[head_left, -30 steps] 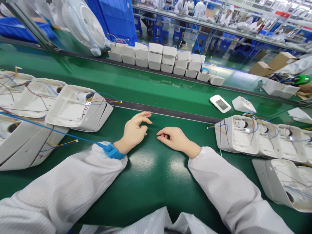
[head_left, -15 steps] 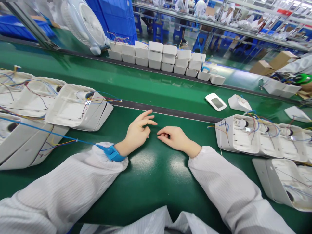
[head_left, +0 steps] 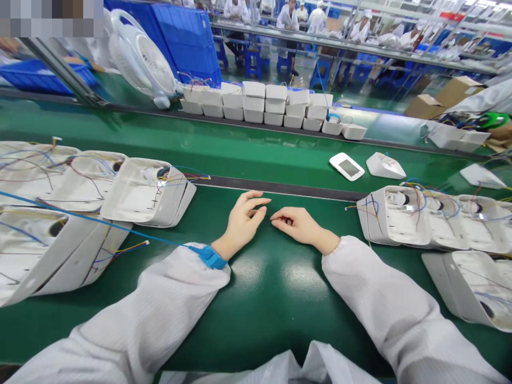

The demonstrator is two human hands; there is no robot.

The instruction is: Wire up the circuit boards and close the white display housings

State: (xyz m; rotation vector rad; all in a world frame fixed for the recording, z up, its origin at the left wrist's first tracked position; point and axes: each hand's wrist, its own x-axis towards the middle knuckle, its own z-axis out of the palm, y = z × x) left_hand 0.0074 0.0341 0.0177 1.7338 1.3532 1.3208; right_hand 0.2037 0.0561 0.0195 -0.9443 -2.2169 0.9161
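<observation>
My left hand (head_left: 243,220) is over the green work surface (head_left: 272,298) in the middle of the head view, its fingers apart and holding nothing. A blue wrist strap (head_left: 212,257) with a blue cord circles that wrist. Just to its right, my right hand (head_left: 299,225) rests with fingers curled in and fingertips together; nothing shows in it. The two hands nearly meet but stay apart. Nearest on the left is a white plastic housing (head_left: 134,197) with loose coloured wires. On the right another white housing (head_left: 404,224) heads a row of similar ones.
More wired housings (head_left: 52,261) crowd the left side, and another (head_left: 488,282) lies low on the right. Beyond a dark strip (head_left: 272,188) lie a white panel with a grey screen (head_left: 347,166) and a white shell (head_left: 386,165). Stacked white boxes (head_left: 254,104) and a fan (head_left: 148,56) stand behind.
My left hand has come nearer to my right hand, its thumb and fingers less spread. The right hand keeps its curled shape. The camera view has shifted slightly.
</observation>
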